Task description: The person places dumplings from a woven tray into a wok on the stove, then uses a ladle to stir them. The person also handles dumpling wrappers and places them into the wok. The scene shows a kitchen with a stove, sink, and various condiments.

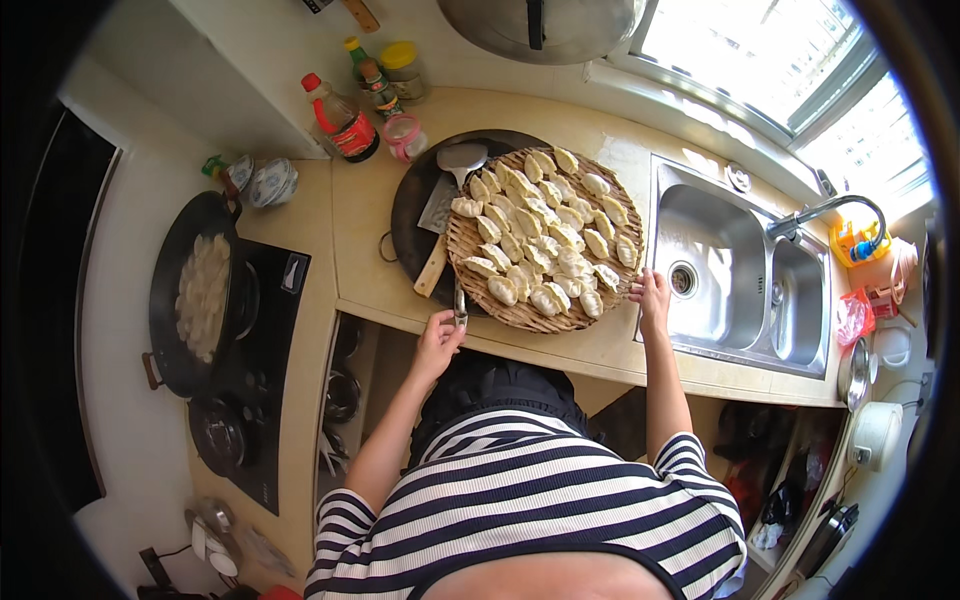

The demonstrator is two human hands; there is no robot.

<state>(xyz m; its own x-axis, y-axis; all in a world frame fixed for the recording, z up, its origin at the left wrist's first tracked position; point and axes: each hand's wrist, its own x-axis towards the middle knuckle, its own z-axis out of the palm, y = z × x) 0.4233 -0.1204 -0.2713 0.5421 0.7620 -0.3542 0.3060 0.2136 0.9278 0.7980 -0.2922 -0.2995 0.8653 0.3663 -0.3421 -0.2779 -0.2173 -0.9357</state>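
Note:
A round woven tray (pixel 469 281) carries many pale uncooked dumplings (pixel 551 232). It lies partly over a large dark round pan (pixel 416 176) on the counter. At the pan's left side rest a cleaver (pixel 430 270) with a wooden handle and a metal wok spatula (pixel 460 157), whose shaft passes partly out of sight by the tray. My left hand (pixel 439 346) has its fingers around the spatula's handle end, near the counter's front edge. My right hand (pixel 652 300) is at the tray's right rim, fingertips against it; whether they grip it is unclear.
Left, a wok (pixel 202 300) with dumplings in pale liquid stands on a black cooktop (pixel 274 352). Right is a double steel sink (pixel 705 307) with a faucet (pixel 825 206). Sauce bottles (pixel 345 124) and jars (pixel 405 71) stand behind; a large metal lid (pixel 487 26) hangs above.

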